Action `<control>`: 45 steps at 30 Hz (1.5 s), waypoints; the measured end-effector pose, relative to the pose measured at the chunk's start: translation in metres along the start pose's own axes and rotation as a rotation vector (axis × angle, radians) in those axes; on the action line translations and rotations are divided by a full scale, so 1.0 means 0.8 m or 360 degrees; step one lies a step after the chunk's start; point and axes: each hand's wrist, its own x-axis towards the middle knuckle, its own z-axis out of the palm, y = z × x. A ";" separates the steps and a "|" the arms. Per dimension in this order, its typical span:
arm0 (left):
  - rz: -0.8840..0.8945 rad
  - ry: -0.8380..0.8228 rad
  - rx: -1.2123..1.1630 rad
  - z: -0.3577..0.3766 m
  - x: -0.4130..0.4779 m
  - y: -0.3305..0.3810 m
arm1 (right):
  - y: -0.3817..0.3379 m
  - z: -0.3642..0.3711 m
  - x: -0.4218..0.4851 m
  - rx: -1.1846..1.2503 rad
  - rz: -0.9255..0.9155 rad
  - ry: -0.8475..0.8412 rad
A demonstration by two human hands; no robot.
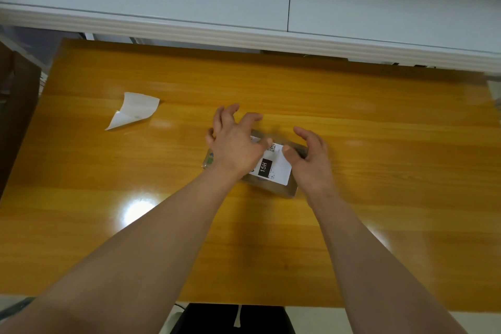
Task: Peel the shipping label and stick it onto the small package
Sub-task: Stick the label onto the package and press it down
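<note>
A small brown package [282, 189] lies on the wooden table [271, 238], a little right of centre. A white shipping label [280, 168] with a black "15H" block lies flat on its top. My left hand [234, 144] rests over the package's left part with fingers spread and the thumb on the label's far edge. My right hand [311, 156] is at the package's right end, thumb on the label's far right corner, fingers curled beyond the end. Both hands hide much of the package.
A curled white backing sheet [134, 111] lies on the table at the far left. A white wall ledge [244, 32] runs behind the table. A dark brown piece of furniture [16, 106] stands at the left edge.
</note>
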 end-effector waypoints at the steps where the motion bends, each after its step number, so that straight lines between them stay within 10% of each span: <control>1: 0.0146 -0.0038 0.0054 0.000 -0.003 0.000 | 0.003 -0.003 -0.001 -0.0030 0.0006 -0.0038; 10: 0.0329 -0.0418 0.0129 0.001 0.000 -0.005 | 0.012 -0.004 -0.005 0.0036 0.0000 -0.0313; 45: -0.0004 0.0022 -0.0029 0.026 0.007 0.011 | 0.018 0.021 0.018 0.0237 0.0078 -0.0032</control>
